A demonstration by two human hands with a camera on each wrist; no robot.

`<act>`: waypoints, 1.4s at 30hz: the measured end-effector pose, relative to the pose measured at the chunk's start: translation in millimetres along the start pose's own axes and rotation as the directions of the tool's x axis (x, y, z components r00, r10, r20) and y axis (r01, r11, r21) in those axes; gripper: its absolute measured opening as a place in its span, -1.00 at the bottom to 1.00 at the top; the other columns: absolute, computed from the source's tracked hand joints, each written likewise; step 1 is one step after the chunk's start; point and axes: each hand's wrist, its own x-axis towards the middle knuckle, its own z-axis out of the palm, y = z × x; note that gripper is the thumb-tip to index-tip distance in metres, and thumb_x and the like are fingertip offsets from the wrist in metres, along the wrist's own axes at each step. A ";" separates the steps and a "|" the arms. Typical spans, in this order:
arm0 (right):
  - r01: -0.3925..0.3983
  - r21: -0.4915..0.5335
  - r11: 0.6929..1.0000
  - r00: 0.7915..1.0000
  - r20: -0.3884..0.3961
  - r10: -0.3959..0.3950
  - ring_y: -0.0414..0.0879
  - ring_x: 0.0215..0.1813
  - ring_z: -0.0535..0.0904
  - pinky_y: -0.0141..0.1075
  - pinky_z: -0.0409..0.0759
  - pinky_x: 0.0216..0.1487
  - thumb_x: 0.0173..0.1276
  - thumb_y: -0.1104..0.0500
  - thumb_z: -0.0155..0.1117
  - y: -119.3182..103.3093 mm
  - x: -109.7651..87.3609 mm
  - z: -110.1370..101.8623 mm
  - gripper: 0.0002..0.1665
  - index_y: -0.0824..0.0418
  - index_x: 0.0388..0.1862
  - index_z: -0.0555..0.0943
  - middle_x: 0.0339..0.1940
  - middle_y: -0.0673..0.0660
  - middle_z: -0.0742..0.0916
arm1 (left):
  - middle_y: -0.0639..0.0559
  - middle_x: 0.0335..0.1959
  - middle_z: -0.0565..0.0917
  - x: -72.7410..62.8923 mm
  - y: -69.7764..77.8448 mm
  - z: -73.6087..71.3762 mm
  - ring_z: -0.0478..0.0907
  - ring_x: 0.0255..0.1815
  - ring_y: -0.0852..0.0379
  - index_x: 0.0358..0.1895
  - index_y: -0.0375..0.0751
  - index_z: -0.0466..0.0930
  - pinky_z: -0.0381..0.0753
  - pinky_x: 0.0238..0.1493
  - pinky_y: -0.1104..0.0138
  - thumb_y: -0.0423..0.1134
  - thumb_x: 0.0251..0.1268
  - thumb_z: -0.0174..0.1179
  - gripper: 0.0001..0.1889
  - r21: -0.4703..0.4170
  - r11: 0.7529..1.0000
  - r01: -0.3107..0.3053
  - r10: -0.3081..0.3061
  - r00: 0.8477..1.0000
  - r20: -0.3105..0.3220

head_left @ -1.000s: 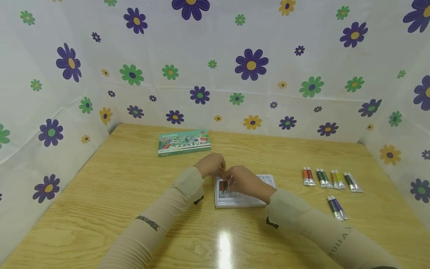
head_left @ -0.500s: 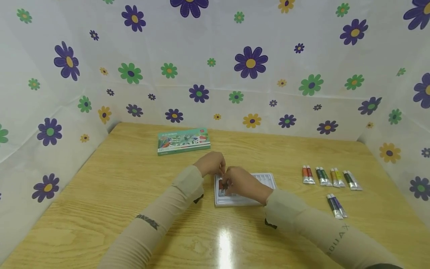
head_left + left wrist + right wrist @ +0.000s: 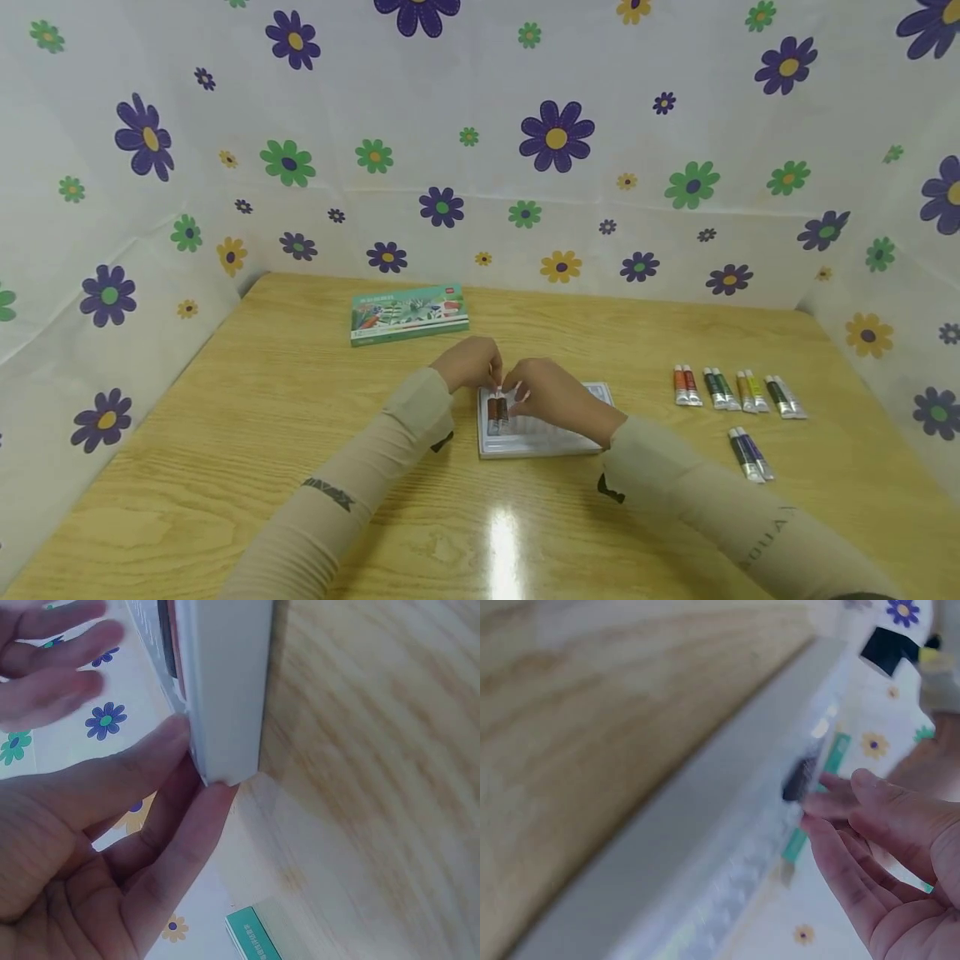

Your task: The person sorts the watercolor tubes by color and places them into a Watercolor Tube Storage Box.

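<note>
A white plastic tray lies on the table in front of me, its slots running front to back. Two paint tubes, one reddish brown and one dark brown, lie side by side in its left end. My left hand pinches the tray's far left corner, thumb on top and a finger against the outer wall in the left wrist view. Just right of the tubes, my right hand hovers over the tray, thumb and fingers spread apart with nothing between them.
A green paint box lies behind the tray to the left. On the right of the wooden table, several paint tubes lie in pairs: orange and red, greens, yellows, dark and white, black and purple.
My right hand has lowered the dark brown tube beside the reddish brown one, let go of it and drawn slightly to the right. The left hand has stayed at the tray corner.
</note>
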 end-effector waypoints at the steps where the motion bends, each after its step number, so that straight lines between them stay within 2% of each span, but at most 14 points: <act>1: -0.008 -0.006 1.000 1.000 -0.012 0.008 0.00 -0.20 0.69 -0.36 0.63 -0.22 0.09 0.32 0.41 1.4 -1.6 -3.7 -0.69 0.36 -0.14 0.65 -0.15 0.22 0.73 | -0.03 -0.32 0.72 0.4 0.4 0.4 0.49 -0.42 0.19 -0.49 -0.20 0.69 0.50 -0.38 0.44 -0.36 0.06 0.34 -0.95 -0.002 1.000 0.001 -0.001 1.000 0.001; 6: -0.078 -0.023 0.997 0.994 -0.079 0.076 -0.01 -0.19 0.68 -0.28 0.63 -0.17 0.15 0.32 0.35 14.7 -15.9 -28.0 -0.71 0.36 -0.12 0.64 -0.13 0.25 0.73 | -0.02 -0.35 0.72 -0.2 3.8 0.3 0.51 -0.40 0.18 -0.48 -0.21 0.70 0.53 -0.32 0.40 -0.32 0.06 0.34 -0.95 0.001 1.000 -0.019 0.019 1.000 0.005; 10: -0.152 -0.044 0.987 0.979 -0.140 0.145 0.02 -0.18 0.66 -0.20 0.63 -0.14 0.20 0.31 0.31 36.7 -33.6 -51.6 -0.74 0.37 -0.12 0.64 -0.14 0.28 0.73 | -0.02 -0.34 0.72 -1.9 5.4 -0.9 0.54 -0.35 0.15 -0.46 -0.23 0.70 0.55 -0.25 0.37 -0.32 0.07 0.33 -0.95 0.000 1.000 -0.031 0.031 1.000 0.006; 14: -0.250 -0.086 0.964 0.953 -0.198 0.229 0.07 -0.17 0.65 -0.11 0.62 -0.13 0.26 0.29 0.25 68.5 -54.1 -73.0 -0.75 0.38 -0.10 0.62 -0.15 0.30 0.72 | -0.02 -0.32 0.72 -0.8 3.9 -0.8 0.56 -0.31 0.13 -0.44 -0.23 0.70 0.55 -0.19 0.35 -0.32 0.08 0.33 -0.95 0.008 0.999 -0.043 0.043 0.999 0.008; 19: -0.373 -0.117 0.920 0.917 -0.197 0.347 0.16 -0.15 0.62 -0.01 0.57 -0.10 0.28 0.28 0.19 109.2 -75.6 -92.7 -0.73 0.44 -0.10 0.59 -0.18 0.36 0.70 | -0.02 -0.28 0.72 1.1 0.6 -0.1 0.57 -0.27 0.11 -0.44 -0.22 0.70 0.56 -0.15 0.33 -0.33 0.05 0.34 -0.96 -0.001 0.999 -0.051 0.051 0.999 0.001; 22: -0.420 -0.120 0.899 0.901 -0.177 0.397 0.20 -0.17 0.61 0.02 0.56 -0.12 0.24 0.29 0.21 128.8 -84.3 -98.2 -0.72 0.49 -0.14 0.58 -0.21 0.41 0.68 | -0.03 -0.26 0.72 -0.1 0.0 -1.1 0.57 -0.28 0.12 -0.43 -0.24 0.69 0.56 -0.19 0.35 -0.33 0.06 0.33 -0.95 -0.016 0.999 -0.040 0.040 0.999 0.003; 27: -0.472 -0.116 0.874 0.878 -0.154 0.454 0.18 -0.24 0.61 -0.03 0.56 -0.19 0.16 0.30 0.26 147.6 -92.8 -99.0 -0.72 0.50 -0.21 0.59 -0.25 0.42 0.67 | -0.04 -0.27 0.71 1.3 -0.3 -0.8 0.55 -0.31 0.13 -0.45 -0.22 0.68 0.55 -0.25 0.38 -0.33 0.07 0.33 -0.96 -0.029 0.999 -0.036 0.036 0.999 0.013; 35: -0.520 -0.121 0.846 0.854 -0.116 0.508 0.13 -0.27 0.58 -0.10 0.55 -0.24 0.14 0.33 0.27 159.2 -88.0 -94.1 -0.72 0.50 -0.18 0.57 -0.19 0.43 0.66 | -0.02 -0.33 0.70 3.1 -4.0 -1.6 0.52 -0.36 0.15 -0.50 -0.19 0.67 0.52 -0.29 0.39 -0.34 0.06 0.33 -0.95 -0.039 0.999 -0.023 0.023 1.000 0.009; 38: -0.536 -0.136 0.833 0.844 -0.113 0.525 0.16 -0.22 0.55 -0.05 0.53 -0.17 0.14 0.33 0.26 160.3 -86.8 -92.2 -0.72 0.49 -0.18 0.57 -0.13 0.45 0.64 | -0.02 -0.36 0.70 2.9 -3.6 -1.3 0.51 -0.39 0.16 -0.50 -0.21 0.67 0.50 -0.31 0.41 -0.35 0.05 0.33 -0.95 -0.038 0.999 -0.034 0.034 0.999 0.004; 42: -0.540 -0.163 0.826 0.841 -0.116 0.528 0.22 -0.15 0.52 0.03 0.49 -0.06 0.11 0.35 0.24 159.4 -86.9 -91.1 -0.75 0.47 -0.22 0.57 -0.08 0.47 0.62 | -0.02 -0.36 0.71 2.3 -2.2 -0.8 0.50 -0.43 0.18 -0.49 -0.21 0.68 0.49 -0.35 0.44 -0.35 0.05 0.33 -0.96 -0.029 0.998 -0.052 0.052 0.999 0.001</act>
